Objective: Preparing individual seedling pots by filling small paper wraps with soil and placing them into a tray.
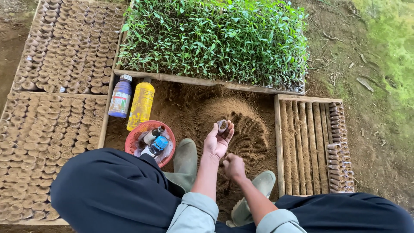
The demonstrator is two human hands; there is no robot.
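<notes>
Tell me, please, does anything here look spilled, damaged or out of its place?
Nothing looks spilled or broken. The only uneven spot: the wooden tray on the right is nearly bare, with small soil pots only along its far edge. The left hand holds one small pot upright; both bottles stand upright.

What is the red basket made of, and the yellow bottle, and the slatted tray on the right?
The red basket looks like plastic: bright colour, fine woven mesh rim. The yellow bottle seems plastic too, smooth with a soft shine. The slatted tray looks like bare, unpainted wood: pale boards with rough grain.
</notes>
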